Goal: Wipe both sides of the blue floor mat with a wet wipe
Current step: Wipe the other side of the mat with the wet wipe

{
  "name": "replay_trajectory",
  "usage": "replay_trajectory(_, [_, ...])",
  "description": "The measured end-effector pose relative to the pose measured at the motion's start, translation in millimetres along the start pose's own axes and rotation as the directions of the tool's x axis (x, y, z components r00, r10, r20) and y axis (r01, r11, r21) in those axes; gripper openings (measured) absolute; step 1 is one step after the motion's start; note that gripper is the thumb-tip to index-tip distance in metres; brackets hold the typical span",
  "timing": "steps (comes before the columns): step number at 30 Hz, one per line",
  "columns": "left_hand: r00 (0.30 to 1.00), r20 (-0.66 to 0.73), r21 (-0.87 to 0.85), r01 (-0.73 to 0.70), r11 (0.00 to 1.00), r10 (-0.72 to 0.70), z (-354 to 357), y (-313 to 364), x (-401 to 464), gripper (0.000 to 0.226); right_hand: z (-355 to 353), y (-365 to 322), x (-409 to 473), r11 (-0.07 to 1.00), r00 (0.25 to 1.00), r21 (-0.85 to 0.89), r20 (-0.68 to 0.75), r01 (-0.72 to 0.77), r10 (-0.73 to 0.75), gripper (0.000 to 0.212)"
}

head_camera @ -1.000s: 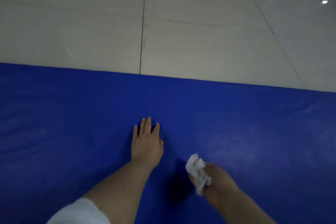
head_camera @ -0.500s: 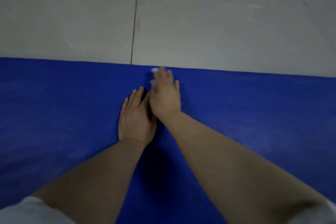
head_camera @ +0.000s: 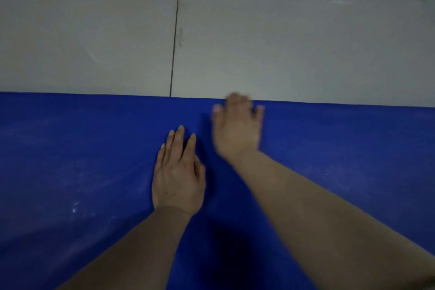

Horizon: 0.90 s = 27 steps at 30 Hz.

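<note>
Beyond the mat, pale grey floor tiles (head_camera: 282, 42) with dark grout lines fill the upper half of the view, and nothing lies between the hands and the mat surface. Faint whitish smears (head_camera: 77, 207) mark the mat at the left. The smooth blue floor mat (head_camera: 353, 148) spreads flat across the whole lower half, its far edge running straight against the tiles. The left hand (head_camera: 177, 179) rests palm down on the mat, fingers straight and slightly spread, holding nothing. The right hand (head_camera: 237, 127), blurred, reaches further, palm down with its fingertips at the mat's far edge; the wet wipe is not visible, so whether it grips anything underneath cannot be told.
</note>
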State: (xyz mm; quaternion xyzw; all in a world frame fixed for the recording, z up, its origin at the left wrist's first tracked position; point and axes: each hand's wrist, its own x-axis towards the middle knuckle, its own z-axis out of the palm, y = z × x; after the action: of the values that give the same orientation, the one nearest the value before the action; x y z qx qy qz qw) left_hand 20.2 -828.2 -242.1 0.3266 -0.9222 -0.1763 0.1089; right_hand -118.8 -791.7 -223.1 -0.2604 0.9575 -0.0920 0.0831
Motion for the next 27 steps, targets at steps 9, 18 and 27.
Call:
replay_trajectory(9, [1.0, 0.013, 0.039, 0.02, 0.999, -0.02, -0.5, 1.2, -0.5, 0.055, -21.8, 107.0, -10.9, 0.981, 0.984, -0.097, -0.075, -0.168, 0.161, 0.061])
replay_trajectory(18, [0.994, 0.103, 0.024, 0.025, 0.999, -0.027, -6.2, 1.2, 1.7, 0.062, 3.2, -18.6, -39.5, 0.954, 0.949, 0.15, 0.142, 0.259, -0.28, 0.066])
replay_trajectory(27, [0.997, 0.062, 0.008, 0.036, 0.999, -0.036, -6.0, 2.6, -0.2, 0.05, -12.7, 112.4, -41.8, 0.912, 0.894, 0.103, -0.181, -0.398, 0.411, 0.059])
